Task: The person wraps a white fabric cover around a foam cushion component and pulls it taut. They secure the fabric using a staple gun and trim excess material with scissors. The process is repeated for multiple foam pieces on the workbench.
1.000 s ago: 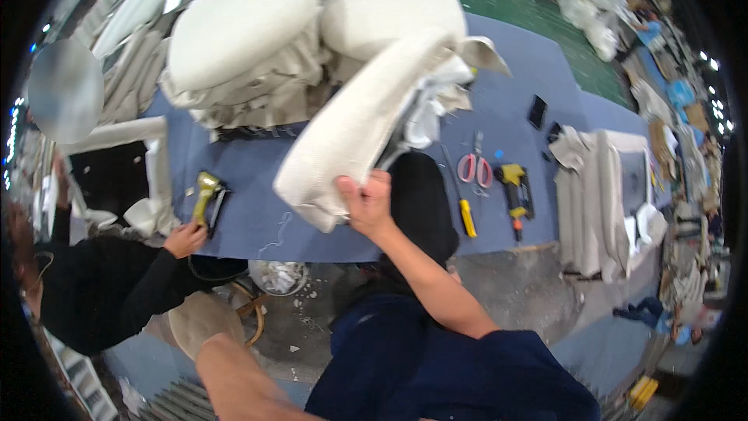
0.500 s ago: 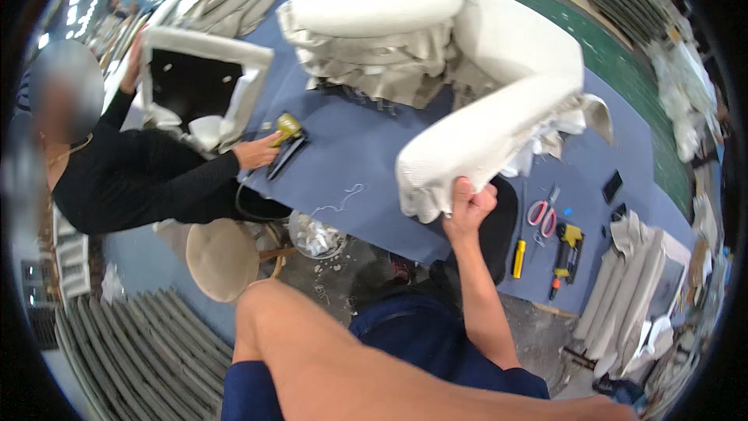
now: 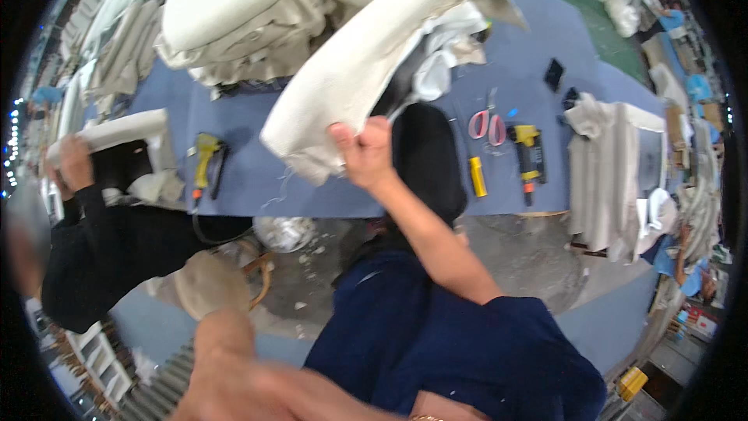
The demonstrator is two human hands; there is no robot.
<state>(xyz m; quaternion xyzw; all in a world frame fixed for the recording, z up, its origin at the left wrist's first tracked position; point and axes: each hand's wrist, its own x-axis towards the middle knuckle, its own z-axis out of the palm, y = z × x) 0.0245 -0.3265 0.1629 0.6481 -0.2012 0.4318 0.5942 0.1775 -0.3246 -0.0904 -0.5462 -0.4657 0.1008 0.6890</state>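
My right hand [image 3: 365, 154] is closed on the lower edge of a long, curved upholstered chair piece [image 3: 343, 70] in cream fabric. The piece slants over the blue-grey table, and its dark inner side shows on the right, with loose white and beige cloth hanging from it. Beneath it, a black rounded shape [image 3: 427, 160] lies by my wrist. My left arm [image 3: 226, 343] is bent close to the camera at the lower left, badly blurred, so its fingers cannot be made out.
Pink-handled scissors [image 3: 488, 125], a yellow-handled tool [image 3: 477, 177] and a yellow-black staple gun [image 3: 530, 157] lie to the right. Padded cream pieces [image 3: 241, 4] are stacked behind. At left, a co-worker holds a cream frame [image 3: 160, 136] near another yellow staple gun [image 3: 206, 157].
The view has swung right. The chair piece, still in my right hand, sits farther left of the scissors. The co-worker's hand has left the staple gun. My left arm has shifted.
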